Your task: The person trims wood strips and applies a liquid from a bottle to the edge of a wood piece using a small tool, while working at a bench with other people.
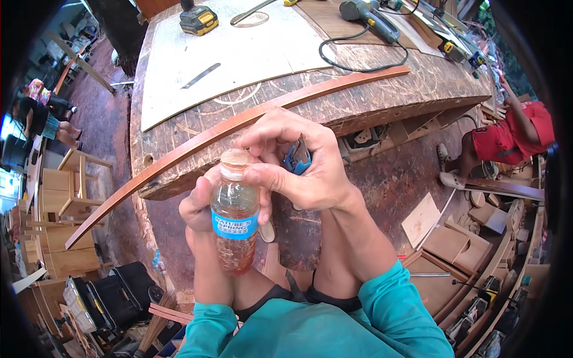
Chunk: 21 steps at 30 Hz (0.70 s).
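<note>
My left hand (200, 209) grips a small clear plastic bottle (234, 227) with a blue label and amber liquid inside, held upright in front of my chest. My right hand (298, 161) reaches over the bottle's open neck (234, 161), thumb and forefinger touching the rim. A blue cap-like piece (296, 160) is tucked in that hand's palm. Both forearms come up from the lower edge in teal sleeves.
A worn wooden workbench (370, 104) lies ahead with a long curved reddish wood strip (239, 125), a pale sheet (239, 59), a yellow-black battery pack (199, 21), a corded power tool (367, 15) and a metal blade (200, 76). Someone in red (513, 134) sits right. Wood offcuts (453, 238) lie on the floor.
</note>
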Tool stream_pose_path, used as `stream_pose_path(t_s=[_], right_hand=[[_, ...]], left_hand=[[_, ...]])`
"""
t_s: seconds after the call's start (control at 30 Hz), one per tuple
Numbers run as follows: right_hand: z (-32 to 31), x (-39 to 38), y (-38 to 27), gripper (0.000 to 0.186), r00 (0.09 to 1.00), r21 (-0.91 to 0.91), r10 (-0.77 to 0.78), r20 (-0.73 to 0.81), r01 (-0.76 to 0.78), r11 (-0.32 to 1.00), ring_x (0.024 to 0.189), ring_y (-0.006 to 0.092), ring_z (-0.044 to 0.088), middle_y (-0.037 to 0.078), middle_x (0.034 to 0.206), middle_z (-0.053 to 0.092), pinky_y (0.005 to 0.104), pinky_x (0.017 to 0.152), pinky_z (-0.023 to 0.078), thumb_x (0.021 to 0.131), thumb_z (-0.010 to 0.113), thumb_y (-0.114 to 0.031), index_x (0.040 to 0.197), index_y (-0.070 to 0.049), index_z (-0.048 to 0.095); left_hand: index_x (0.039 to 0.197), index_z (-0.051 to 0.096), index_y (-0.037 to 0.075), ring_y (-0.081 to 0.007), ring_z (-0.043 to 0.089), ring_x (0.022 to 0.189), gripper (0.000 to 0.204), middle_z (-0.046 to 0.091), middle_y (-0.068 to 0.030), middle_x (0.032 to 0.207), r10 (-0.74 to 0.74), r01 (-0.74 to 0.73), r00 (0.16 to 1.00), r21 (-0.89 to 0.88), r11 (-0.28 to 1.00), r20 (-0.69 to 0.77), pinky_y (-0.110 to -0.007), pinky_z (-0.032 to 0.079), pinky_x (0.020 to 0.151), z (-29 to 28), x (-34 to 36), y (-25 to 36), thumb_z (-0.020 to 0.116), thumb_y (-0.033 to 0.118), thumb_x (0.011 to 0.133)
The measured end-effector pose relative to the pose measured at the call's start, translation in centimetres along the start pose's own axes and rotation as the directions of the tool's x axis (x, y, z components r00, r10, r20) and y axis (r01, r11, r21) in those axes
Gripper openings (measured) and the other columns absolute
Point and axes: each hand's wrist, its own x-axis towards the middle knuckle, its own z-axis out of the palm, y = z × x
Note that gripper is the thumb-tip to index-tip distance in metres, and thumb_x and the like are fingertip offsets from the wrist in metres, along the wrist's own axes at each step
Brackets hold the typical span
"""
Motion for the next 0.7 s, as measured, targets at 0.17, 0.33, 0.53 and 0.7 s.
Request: stream_pose_path(t_s=[0.17, 0.33, 0.53, 0.7], right_hand=[[-0.6, 0.7, -0.8, 0.011, 0.932, -0.322, -0.321, 0.171, 0.36, 0.875, 0.072, 0.0152, 0.062, 0.011, 0.085, 0.062, 0.0264, 0.064, 0.048, 0.081, 0.07, -0.003, 0.09, 0.002, 0.067], [0.1, 0.3, -0.4, 0.012, 0.926, -0.294, -0.351, 0.138, 0.377, 0.878, 0.077, 0.0167, 0.056, 0.01, 0.085, 0.059, 0.0295, 0.069, 0.045, 0.088, 0.064, -0.01, 0.085, 0.001, 0.059], [0.2, 0.2, -1.5, 0.019, 0.995, 0.286, -0.099, -0.02, 0.101, 0.953, 0.067, 0.0068, 0.047, 0.008, 0.089, 0.054, 0.0196, 0.056, 0.039, 0.097, 0.056, -0.016, 0.091, 0.003, 0.057], [-1.5, 0.5, -0.9, 0.012, 0.977, -0.109, -0.212, 0.032, 0.214, 0.971, 0.077, 0.0135, 0.057, 0.009, 0.087, 0.061, 0.0269, 0.068, 0.047, 0.094, 0.057, -0.006, 0.093, 0.003, 0.064]], left_hand=[[0.128, 0.039, -0.012, -0.029, 0.066, 0.074, 0.084, 0.061, -0.0233, 0.095, 0.01, -0.003, 1.0, 0.266, 0.964, -0.028, -0.038, 0.055, 0.066, -0.5, -0.1, 0.8, 0.057, 0.057, 0.084], [0.125, 0.043, -0.012, -0.0276, 0.067, 0.082, 0.09, 0.063, -0.0217, 0.1, 0.126, -0.014, 0.979, 0.559, 0.829, -0.163, -0.037, 0.056, 0.076, 1.6, -0.2, 0.7, 0.072, 0.055, 0.073], [0.127, 0.047, -0.013, -0.0256, 0.064, 0.099, 0.089, 0.063, -0.0197, 0.11, 0.281, -0.133, 0.958, 0.79, 0.599, -0.051, -0.036, 0.051, 0.089, 1.4, -0.5, 0.8, 0.082, 0.046, 0.07], [0.126, 0.05, -0.012, -0.0245, 0.061, 0.105, 0.082, 0.062, -0.019, 0.114, 0.413, -0.217, 0.911, 0.863, 0.456, 0.01, -0.036, 0.048, 0.092, 0.6, -0.5, 0.7, 0.087, 0.032, 0.069]])
